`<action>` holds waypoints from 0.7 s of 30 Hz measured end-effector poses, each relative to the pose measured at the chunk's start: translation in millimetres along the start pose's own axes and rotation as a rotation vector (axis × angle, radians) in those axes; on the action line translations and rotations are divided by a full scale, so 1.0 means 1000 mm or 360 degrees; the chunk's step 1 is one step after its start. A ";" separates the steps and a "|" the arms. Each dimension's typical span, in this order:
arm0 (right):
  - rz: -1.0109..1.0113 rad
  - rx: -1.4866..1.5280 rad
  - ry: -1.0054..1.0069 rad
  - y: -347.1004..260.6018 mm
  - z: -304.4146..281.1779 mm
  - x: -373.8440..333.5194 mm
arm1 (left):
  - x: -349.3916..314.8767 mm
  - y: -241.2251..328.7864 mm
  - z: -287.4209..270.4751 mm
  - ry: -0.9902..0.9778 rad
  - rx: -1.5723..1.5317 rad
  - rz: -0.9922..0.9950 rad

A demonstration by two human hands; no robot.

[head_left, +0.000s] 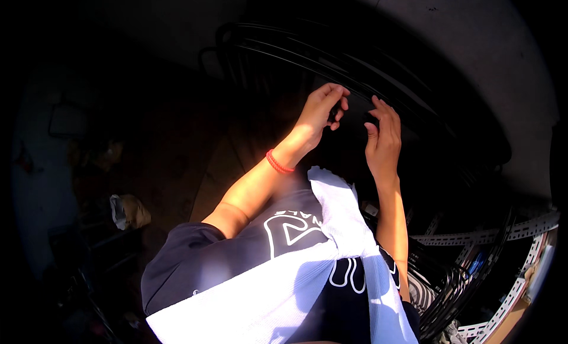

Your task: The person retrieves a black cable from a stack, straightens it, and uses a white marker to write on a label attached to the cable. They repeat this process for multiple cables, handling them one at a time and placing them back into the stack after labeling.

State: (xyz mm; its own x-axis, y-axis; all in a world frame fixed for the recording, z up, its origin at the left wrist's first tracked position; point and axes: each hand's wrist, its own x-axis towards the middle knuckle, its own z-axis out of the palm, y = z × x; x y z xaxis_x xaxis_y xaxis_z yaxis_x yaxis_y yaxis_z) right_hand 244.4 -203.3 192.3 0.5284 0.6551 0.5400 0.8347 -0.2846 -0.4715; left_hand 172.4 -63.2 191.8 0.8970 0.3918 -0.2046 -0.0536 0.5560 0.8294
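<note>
My left hand (323,111), with a red braided bracelet (278,161) at the wrist, is raised in front of me. Its fingers are curled in, and something dark shows between them and the palm, too shadowed to name. Close by on the right, my right hand (383,134) is held up with its thumb and fingers apart; I see nothing gripped in it. Just beyond both hands run long black tubes or cables (296,61), curving from the upper left to the right. Deep shadow hides whether either hand touches them.
A white cloth (349,237) is knotted across my dark shirt. To the lower right stand white perforated metal rails (503,308) beside a bundle of black cables (452,288). A brown paper bag (135,212) sits at the left. A pale surface (485,60) lies at the upper right.
</note>
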 end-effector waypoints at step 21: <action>0.0132 0.0098 -0.0542 -0.039 0.009 0.043 | -0.014 -0.007 -0.030 -0.0074 -0.0084 0.0074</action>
State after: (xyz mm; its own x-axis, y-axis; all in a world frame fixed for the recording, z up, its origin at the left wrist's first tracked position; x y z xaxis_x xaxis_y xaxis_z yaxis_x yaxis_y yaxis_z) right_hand 232.9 -158.0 227.8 0.5031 0.8303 0.2397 0.7748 -0.3104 -0.5507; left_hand 147.1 -51.2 173.3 0.9124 0.3844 -0.1409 -0.1178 0.5761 0.8088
